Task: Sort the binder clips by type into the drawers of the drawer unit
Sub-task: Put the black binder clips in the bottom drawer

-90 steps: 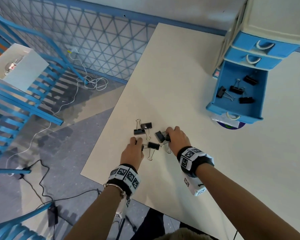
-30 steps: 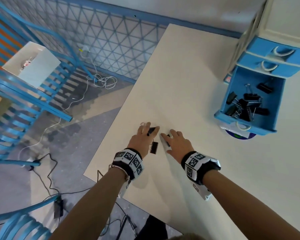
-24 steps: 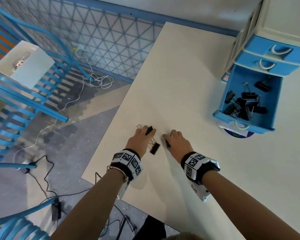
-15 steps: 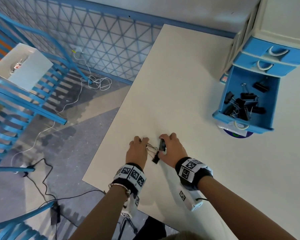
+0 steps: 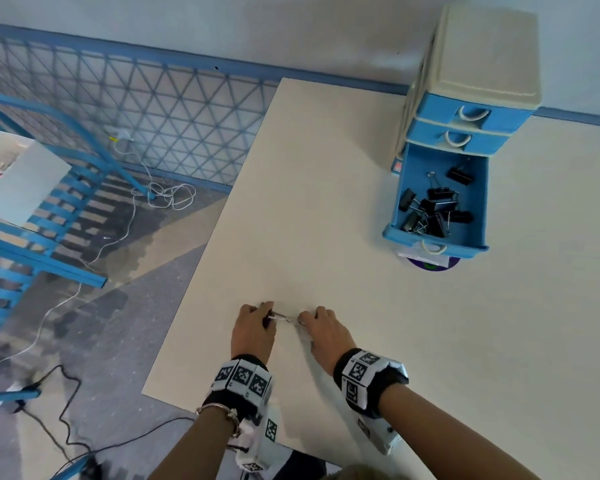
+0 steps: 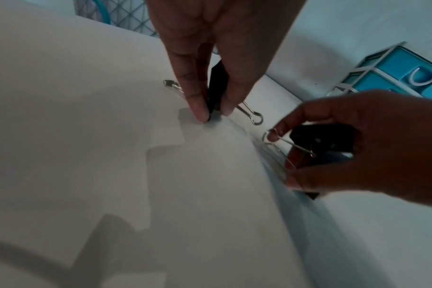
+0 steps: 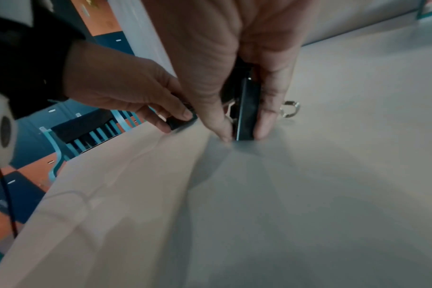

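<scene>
In the left wrist view my left hand (image 6: 213,117) pinches a black binder clip (image 6: 216,91) on edge against the white table (image 5: 326,188). Its wire handles stick out both sides. My right hand (image 7: 242,136) pinches another black clip (image 7: 247,113) upright on the table and holds more black clip metal in its palm (image 6: 321,140). From the head camera both hands (image 5: 262,317) (image 5: 307,320) sit close together near the table's front left, a wire handle (image 5: 281,317) between them. The drawer unit (image 5: 478,64) stands at the back right, its bottom drawer (image 5: 433,242) pulled out with several black clips (image 5: 433,209) inside.
The two upper drawers (image 5: 471,114) are closed. A purple disc (image 5: 430,263) shows under the open drawer's front. The table's left edge (image 5: 201,271) drops to a floor with cables (image 5: 167,197) and blue chair frames (image 5: 32,258).
The loose clips that lay between my hands are now gathered up. Both hands went from lying over them to pinching them, and drew slightly toward the table's front edge.
</scene>
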A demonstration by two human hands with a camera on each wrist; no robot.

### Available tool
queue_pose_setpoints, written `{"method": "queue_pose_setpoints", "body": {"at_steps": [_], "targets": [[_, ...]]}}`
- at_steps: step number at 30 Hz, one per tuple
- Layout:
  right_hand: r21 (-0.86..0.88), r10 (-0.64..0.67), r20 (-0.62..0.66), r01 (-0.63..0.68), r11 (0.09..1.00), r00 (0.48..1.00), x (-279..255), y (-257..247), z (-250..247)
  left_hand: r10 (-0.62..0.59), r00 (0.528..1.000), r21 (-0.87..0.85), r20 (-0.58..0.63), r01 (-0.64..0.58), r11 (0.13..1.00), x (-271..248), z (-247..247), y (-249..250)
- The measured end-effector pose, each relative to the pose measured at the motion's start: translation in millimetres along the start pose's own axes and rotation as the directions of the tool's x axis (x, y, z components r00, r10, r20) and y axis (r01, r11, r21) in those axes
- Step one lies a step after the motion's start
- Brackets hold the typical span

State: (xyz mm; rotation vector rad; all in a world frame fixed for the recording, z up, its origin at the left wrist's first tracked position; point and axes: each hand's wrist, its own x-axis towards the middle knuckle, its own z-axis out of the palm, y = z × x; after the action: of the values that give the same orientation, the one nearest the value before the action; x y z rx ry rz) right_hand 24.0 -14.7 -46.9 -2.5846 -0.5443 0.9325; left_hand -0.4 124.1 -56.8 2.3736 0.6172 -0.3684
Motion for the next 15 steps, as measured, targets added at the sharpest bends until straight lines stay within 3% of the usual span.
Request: {"method": "queue_pose_setpoints", "body": {"at_steps": [4,7,11,15], "targets": [[0.153,0.043,0.015,-0.045,0.987,0.999,-14,27,-11,0.071,0.997,-0.003,0.006,-0.071,0.997,-2,-1,11],[0.290,0.080,-0.049,-0.062,0.955,0.996,-29,47,-29,0.180,0.983,-0.050,-0.025,-0.181,0.982,-5,1,32],[0.384,0.128,-0.237,-0.028,0.923,0.963,-48,71,-81,0.353,0.932,-0.125,-0.081,-0.361,0.924,-5,4,83],[0.427,0.206,-0.443,0.003,0.904,0.873,-56,96,-146,0.499,0.861,-0.133,-0.103,-0.509,0.851,3,9,152]]}}
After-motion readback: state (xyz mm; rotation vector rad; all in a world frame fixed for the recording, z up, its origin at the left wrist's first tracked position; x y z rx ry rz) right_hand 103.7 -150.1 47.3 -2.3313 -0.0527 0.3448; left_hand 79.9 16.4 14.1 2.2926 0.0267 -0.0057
